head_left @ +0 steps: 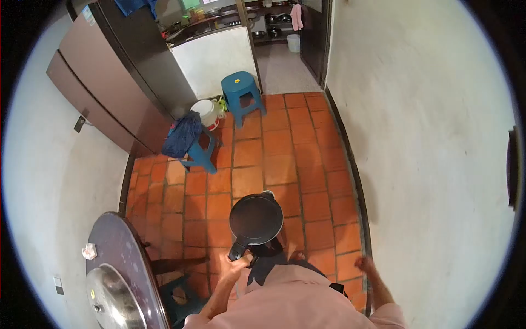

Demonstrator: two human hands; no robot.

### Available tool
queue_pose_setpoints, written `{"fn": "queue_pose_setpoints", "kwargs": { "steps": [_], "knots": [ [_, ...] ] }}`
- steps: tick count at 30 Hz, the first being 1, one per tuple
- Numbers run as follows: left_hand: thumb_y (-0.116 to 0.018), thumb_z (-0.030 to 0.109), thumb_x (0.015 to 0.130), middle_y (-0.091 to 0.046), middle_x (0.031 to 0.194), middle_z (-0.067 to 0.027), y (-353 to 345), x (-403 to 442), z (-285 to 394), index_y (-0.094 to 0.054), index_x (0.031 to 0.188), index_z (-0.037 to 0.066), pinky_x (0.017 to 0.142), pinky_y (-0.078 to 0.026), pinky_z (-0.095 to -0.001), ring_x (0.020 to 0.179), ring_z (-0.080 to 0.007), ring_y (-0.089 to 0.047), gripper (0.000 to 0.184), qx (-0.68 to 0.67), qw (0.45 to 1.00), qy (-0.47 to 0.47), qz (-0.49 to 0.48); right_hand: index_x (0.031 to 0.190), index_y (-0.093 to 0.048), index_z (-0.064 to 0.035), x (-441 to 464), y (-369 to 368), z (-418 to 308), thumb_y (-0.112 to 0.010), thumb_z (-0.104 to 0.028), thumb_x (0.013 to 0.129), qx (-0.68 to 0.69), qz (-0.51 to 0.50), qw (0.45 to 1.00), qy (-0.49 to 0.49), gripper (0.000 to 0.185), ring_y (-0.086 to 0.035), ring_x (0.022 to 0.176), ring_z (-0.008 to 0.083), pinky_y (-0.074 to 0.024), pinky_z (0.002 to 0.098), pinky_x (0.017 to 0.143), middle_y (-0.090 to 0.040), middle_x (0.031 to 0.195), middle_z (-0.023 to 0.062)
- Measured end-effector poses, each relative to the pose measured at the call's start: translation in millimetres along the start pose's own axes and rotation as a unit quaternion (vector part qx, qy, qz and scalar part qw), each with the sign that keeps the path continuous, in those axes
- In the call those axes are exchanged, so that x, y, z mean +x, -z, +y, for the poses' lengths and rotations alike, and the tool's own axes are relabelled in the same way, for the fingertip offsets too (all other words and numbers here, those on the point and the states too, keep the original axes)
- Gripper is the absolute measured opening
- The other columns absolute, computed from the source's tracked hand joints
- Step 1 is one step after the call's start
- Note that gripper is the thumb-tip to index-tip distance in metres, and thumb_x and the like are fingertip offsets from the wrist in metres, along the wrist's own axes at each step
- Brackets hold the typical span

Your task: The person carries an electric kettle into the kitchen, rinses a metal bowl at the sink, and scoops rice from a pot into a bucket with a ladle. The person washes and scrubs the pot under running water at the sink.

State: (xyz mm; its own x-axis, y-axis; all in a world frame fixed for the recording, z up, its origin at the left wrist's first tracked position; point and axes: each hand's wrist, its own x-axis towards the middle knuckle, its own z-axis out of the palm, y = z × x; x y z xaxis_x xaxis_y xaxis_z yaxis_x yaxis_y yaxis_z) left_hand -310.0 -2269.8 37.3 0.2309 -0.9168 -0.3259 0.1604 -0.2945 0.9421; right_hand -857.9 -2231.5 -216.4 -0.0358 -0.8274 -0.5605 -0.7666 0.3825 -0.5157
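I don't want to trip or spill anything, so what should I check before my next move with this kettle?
1. Handle gripped: ok, the left hand is on the black handle.
2. Second hand steadying the kettle: not ok, the right hand is away from it, out to the side.
3. Kettle's top covered: ok, judging by the round black lid.
4. Contents and heat: cannot tell, the inside is hidden.
5. Stools off the line to the doorway: ok, the nearer stool and farther stool both stand left of it.
6. Floor dry: cannot tell.
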Motion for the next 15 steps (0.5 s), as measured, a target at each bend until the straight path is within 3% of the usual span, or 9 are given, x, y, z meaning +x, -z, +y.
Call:
{"fn": "queue_pose_setpoints", "kwargs": {
  "steps": [1,2,4,6,8,11,15],
  "knots": [
    [-0.071,0.006,0.071,-0.061,0.069,0.0019,-15.9,33.2,11.4,-0.066,0.073,0.002,0.055,-0.044,-0.0268,0.062,-0.0076,-0.055,0.006,-0.033,0.999,-0.002,0.005,0.085,-0.072,-0.0104,60.8,54.9,-56.4,-0.067,-0.029,0.086,-0.025,-0.029,0.998,-0.04,0.019,-0.067,0.07,0.0258,-0.0526,0.043,0.064,-0.069,0.073,0.0101],
    [-0.071,0.005,0.072,-0.06,0.069,0.0019,-29.1,67.1,21.6,-0.066,0.073,0.003,0.055,-0.044,-0.0266,0.062,-0.0074,-0.055,0.006,-0.007,1.0,-0.005,0.015,0.091,-0.072,-0.0123,133.4,79.1,-65.7,-0.064,-0.03,0.086,-0.114,0.093,0.983,0.112,0.02,-0.066,0.073,0.0356,-0.0526,0.0473,0.067,-0.07,0.077,0.0146],
    [-0.071,0.004,0.073,-0.06,0.069,0.0021,-51.2,139.2,40.0,-0.065,0.072,0.003,0.055,-0.044,-0.0262,0.061,-0.0071,-0.054,0.006,0.046,0.998,-0.011,0.036,0.094,-0.07,-0.0071,260.3,135.9,-140.0,-0.062,-0.03,0.088,-0.202,0.164,0.946,0.194,0.025,-0.065,0.081,0.0404,-0.0526,0.0495,0.073,-0.069,0.084,0.0199],
    [-0.072,0.004,0.073,-0.06,0.068,0.0022,-73.9,206.3,62.8,-0.065,0.071,0.004,0.054,-0.044,-0.0262,0.061,-0.0069,-0.054,0.008,0.009,1.0,-0.021,0.021,0.095,-0.07,-0.0049,342.8,180.3,-224.5,-0.063,-0.026,0.088,-0.147,0.168,0.943,0.245,0.023,-0.065,0.086,0.0405,-0.0524,0.0506,0.076,-0.068,0.086,0.0206],
    [-0.073,0.004,0.073,-0.06,0.068,0.0021,-94.7,278.0,81.3,-0.064,0.071,0.004,0.053,-0.043,-0.0266,0.061,-0.0069,-0.054,0.009,-0.032,0.999,-0.011,0.015,0.096,-0.07,-0.0037,354.2,229.6,-349.2,-0.065,-0.023,0.087,-0.03,0.138,0.953,0.27,0.021,-0.065,0.088,0.0405,-0.0522,0.0506,0.078,-0.067,0.086,0.0201],
    [-0.073,0.005,0.075,-0.059,0.066,0.001,-125.2,398.9,116.2,-0.063,0.07,0.003,0.053,-0.043,-0.0268,0.06,-0.0074,-0.053,0.012,0.051,0.998,-0.031,0.001,0.098,-0.071,-0.0041,461.1,242.5,-339.8,-0.068,-0.017,0.086,-0.048,0.063,0.951,0.299,0.018,-0.065,0.087,0.0385,-0.0528,0.0487,0.077,-0.068,0.089,0.0175],
    [-0.074,0.009,0.076,-0.056,0.064,0.0016,-171.2,534.0,178.1,-0.062,0.07,0.004,0.052,-0.041,-0.0271,0.058,-0.008,-0.052,0.014,0.039,0.997,-0.049,-0.053,0.103,-0.071,-0.0077,498.4,307.3,-379.9,-0.071,-0.026,0.084,-0.153,0.074,0.968,0.183,0.026,-0.066,0.096,0.0367,-0.053,0.0463,0.083,-0.068,0.099,0.0148]
  ]
}}
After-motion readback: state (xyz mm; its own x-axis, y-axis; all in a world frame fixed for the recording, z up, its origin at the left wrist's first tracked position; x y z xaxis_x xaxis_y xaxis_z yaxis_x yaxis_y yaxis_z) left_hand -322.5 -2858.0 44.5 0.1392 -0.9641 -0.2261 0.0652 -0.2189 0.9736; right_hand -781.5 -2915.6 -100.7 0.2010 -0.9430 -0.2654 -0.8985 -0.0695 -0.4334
